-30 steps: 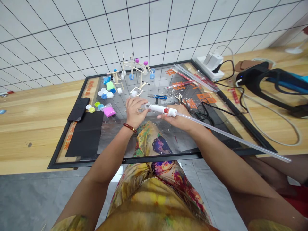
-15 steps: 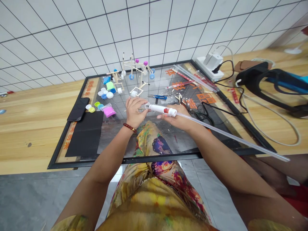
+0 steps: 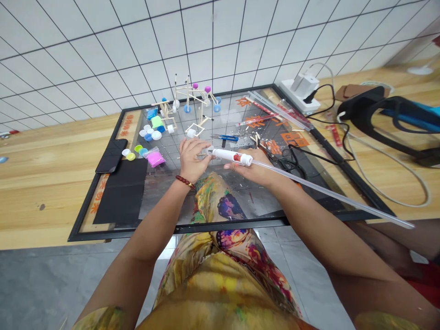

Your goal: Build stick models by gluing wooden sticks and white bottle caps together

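One white, red-marked glue gun [image 3: 225, 155], clear stick [image 3: 323, 189] trailing — right hand [image 3: 257, 168] grips it; left hand [image 3: 192, 159] — can't tell.

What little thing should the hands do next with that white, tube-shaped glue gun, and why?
Maybe hold the left hand still while the right hand presses out a small dab. The glue gun points its tip at the left hand, and a long, clear glue stick trails behind. What the left hand pinches is too small to tell.
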Action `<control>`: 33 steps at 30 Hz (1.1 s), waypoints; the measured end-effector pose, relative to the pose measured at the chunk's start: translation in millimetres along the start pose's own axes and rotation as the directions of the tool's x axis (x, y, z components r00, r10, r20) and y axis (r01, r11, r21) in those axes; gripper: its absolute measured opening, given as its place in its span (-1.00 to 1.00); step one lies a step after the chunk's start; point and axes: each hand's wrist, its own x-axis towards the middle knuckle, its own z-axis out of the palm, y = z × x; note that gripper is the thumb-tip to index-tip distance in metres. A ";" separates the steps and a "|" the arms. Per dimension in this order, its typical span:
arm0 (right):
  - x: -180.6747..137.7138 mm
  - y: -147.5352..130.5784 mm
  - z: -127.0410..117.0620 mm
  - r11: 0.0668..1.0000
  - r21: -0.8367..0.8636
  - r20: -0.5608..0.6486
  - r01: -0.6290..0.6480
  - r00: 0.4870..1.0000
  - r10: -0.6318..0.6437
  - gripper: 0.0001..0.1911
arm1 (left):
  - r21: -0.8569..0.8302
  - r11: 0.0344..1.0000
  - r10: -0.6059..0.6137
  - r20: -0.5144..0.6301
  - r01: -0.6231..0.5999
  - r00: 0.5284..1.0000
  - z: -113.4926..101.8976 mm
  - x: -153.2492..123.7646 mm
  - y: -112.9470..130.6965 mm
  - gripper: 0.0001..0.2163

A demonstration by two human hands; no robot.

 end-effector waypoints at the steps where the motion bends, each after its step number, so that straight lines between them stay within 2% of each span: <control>1: 0.0 0.0 0.0 1.000 0.002 0.001 -0.001 1.000 0.001 -0.51 | -0.003 1.000 -0.006 0.002 0.006 1.000 0.0 0.0 0.1 -0.81; 23: -0.4 0.1 0.1 1.000 0.005 0.006 -0.017 1.000 0.017 -0.53 | 0.010 1.000 -0.015 0.013 0.015 1.000 0.2 0.2 -0.7 -0.80; 33: -0.5 0.7 0.1 0.999 0.045 0.003 -0.018 1.000 0.018 -0.48 | -0.018 1.000 -0.010 0.023 0.011 1.000 0.0 0.6 -1.5 -0.81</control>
